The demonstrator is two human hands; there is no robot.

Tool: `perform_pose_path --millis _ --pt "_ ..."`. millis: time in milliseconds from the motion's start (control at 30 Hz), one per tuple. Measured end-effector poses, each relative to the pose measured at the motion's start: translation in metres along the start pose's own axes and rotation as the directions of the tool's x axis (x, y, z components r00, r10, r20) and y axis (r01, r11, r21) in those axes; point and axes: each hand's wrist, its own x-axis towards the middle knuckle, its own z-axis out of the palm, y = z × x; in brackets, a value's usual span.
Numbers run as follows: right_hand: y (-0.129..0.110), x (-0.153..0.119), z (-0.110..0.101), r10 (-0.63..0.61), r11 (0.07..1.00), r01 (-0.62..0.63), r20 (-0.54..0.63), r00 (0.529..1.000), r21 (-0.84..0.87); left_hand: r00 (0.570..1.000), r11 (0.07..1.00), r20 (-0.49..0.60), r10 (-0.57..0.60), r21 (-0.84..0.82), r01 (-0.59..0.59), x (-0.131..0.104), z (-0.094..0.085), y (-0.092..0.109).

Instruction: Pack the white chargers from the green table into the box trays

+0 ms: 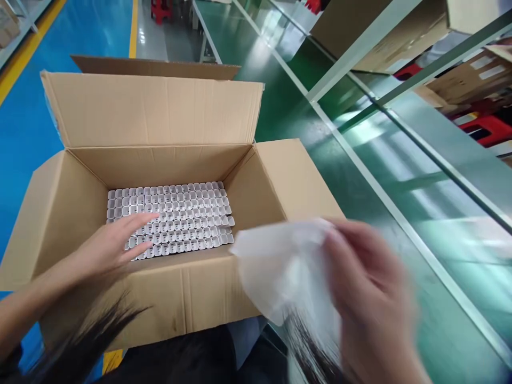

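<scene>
An open cardboard box point(216, 288) stands in front of me with its flaps folded outward. Inside lie rows of small whitish plastic pieces point(188, 218), packed side by side, several near the right end slightly out of line. My left hand point(120, 240) reaches over the box's left part, fingers spread above the pieces; whether it touches them I cannot tell. At the right, outside the box, my right hand point(368, 288) is blurred by motion. Its thumb and fingers pinch a thin, translucent white plastic bag point(286, 261), which hangs down to the left. Strands of dark hair cross the lower view.
Right of the box stretches a glossy green worktop point(288, 112) with a pale metal frame point(360, 53) rising from it. Cardboard boxes point(468, 74) and a red stool point(486, 128) are at far right. Blue floor with yellow lines runs along the left; another red stool point(161, 10) stands far back.
</scene>
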Motion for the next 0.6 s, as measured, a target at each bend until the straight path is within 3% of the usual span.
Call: perform_pose_path --millis 67,133,200,233,333,367,433,467,500,533,600 --pt "-0.028 0.051 0.063 -0.135 0.975 0.111 0.114 0.984 0.191 0.990 0.989 -0.086 0.112 -0.085 -0.120 0.027 -0.012 0.011" --pt "-0.059 0.091 0.122 -0.295 0.915 0.191 0.266 0.918 0.356 0.977 0.944 -0.086 0.197 -0.251 -0.212 0.057 -0.017 0.019" --pt "-0.083 0.118 0.159 -0.329 0.880 0.185 0.280 0.902 0.438 0.981 0.883 -0.082 0.178 -0.426 -0.196 0.083 -0.018 0.020" --pt "-0.089 0.126 0.168 -0.338 0.870 0.177 0.296 0.893 0.460 0.985 0.859 -0.113 0.129 -0.484 -0.168 0.091 -0.020 0.018" --pt "-0.084 0.135 0.151 -0.392 0.871 0.199 0.392 0.832 0.449 0.978 0.882 -0.188 -0.095 -0.471 -0.005 0.097 -0.042 -0.003" --pt "-0.077 0.133 0.136 -0.413 0.880 0.229 0.432 0.802 0.416 0.967 0.920 -0.192 -0.170 -0.382 0.086 0.092 -0.056 -0.013" --pt "-0.059 0.123 0.098 -0.424 0.901 0.303 0.488 0.762 0.309 0.901 0.962 -0.343 -0.268 -0.045 0.269 0.079 -0.085 -0.036" --pt "-0.049 0.115 0.079 -0.414 0.910 0.328 0.496 0.763 0.255 0.832 0.921 -0.488 -0.264 0.129 0.367 0.071 -0.096 -0.047" --pt "-0.038 0.105 0.061 -0.403 0.915 0.341 0.491 0.772 0.214 0.812 0.863 -0.530 -0.243 0.264 0.431 0.064 -0.104 -0.057" --pt "-0.028 0.093 0.044 -0.387 0.922 0.341 0.477 0.789 0.183 0.808 0.805 -0.538 -0.239 0.356 0.475 0.059 -0.106 -0.065" --pt "-0.006 0.062 0.016 -0.330 0.944 0.306 0.415 0.848 0.124 0.874 0.754 -0.408 -0.263 0.479 0.450 0.054 -0.095 -0.074"
